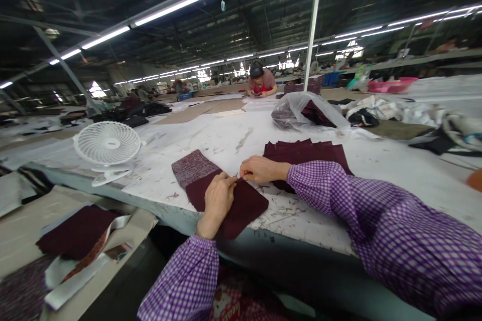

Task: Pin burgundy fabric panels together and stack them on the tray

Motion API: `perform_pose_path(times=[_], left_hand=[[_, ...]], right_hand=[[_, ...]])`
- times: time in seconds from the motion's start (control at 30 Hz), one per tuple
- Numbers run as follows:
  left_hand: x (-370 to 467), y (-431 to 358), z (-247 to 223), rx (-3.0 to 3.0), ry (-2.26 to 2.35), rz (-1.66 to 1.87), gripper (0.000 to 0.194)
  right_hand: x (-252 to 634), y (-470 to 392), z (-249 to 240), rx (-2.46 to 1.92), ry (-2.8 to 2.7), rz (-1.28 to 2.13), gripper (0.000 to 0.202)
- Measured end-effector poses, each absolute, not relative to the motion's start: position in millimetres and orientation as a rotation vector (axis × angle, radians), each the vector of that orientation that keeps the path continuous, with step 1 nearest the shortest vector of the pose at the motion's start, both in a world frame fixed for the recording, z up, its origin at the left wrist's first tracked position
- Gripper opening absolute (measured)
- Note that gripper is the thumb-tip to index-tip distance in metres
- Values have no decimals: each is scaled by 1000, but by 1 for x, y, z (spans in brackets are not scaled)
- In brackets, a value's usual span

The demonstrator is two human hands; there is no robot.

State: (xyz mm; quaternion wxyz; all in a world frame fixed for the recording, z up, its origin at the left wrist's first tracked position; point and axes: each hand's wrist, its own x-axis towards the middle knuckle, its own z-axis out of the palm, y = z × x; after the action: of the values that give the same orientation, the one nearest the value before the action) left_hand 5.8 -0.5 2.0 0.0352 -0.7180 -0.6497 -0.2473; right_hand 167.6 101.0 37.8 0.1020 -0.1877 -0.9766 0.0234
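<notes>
A maroon fabric piece (246,205) lies at the table's near edge, its front corner hanging slightly over. My left hand (219,198) rests on it, thumb and fingers pinching its upper edge. My right hand (261,168) meets that same edge with fingertips pressed together; anything small between them is too fine to see. Under and left of the maroon piece is a speckled grey-purple fabric piece (194,166). Partly behind my right wrist sits a stack of maroon fabric pieces (309,153) with notched, fanned edges.
A white fan (109,144) stands left on the white-covered table (181,133). Behind the stack lies a clear plastic bag (291,110) with dark fabric inside. Fabric scraps (81,233) lie on a lower surface at left. Another person (261,80) leans over the table's far end.
</notes>
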Motion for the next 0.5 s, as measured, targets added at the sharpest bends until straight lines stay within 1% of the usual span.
perform_pose_path(times=[0.1, 0.2, 0.3, 0.4, 0.5], left_hand=[[6, -1, 2, -2212, -1994, -745, 28], [7, -3, 3, -2219, -1976, -735, 31], [10, -7, 5, -2223, -1919, -620, 34], [14, -10, 8, -2222, -1887, -510, 35], [15, -10, 10, -2221, -1902, -500, 35]], right_hand=[[168, 95, 37, -514, -2905, -70, 16], [168, 88, 35, -458, -2943, -332, 21], [170, 85, 34, -352, -2988, -545, 24], [174, 90, 36, -317, -3022, -551, 23], [178, 97, 40, -455, -2978, -376, 25]])
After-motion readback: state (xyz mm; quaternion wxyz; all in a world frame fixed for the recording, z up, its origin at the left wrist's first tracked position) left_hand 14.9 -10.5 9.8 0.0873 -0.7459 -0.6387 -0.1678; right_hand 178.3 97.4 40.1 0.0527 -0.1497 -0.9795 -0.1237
